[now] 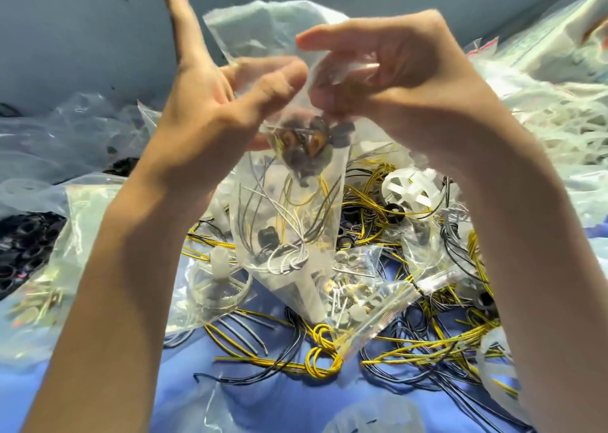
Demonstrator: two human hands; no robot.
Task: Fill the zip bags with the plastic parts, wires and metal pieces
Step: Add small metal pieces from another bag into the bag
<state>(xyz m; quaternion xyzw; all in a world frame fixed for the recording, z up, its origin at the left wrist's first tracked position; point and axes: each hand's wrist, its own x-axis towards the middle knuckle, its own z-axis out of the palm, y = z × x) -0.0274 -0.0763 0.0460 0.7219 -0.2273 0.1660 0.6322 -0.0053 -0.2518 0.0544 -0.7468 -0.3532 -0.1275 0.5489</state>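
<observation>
Plastic film, that zip bag (pixel 324 202)? Why lift it off the worktop (pixel 279 399)?

— So the load settles to the bottom, I reckon. My left hand (pixel 210 103) pinches the top between thumb and forefinger, its other fingers straight. My right hand (pixel 404 80) has its fingers curled round the neck.

— What's inside?

— Springy white and grey wires (pixel 289 251), matt black rings (pixel 266 235), copper-wound pieces (pixel 316 141). It hangs over loose yellow and black wires (pixel 411 344) and a white spoked plastic part (pixel 411 189).
</observation>
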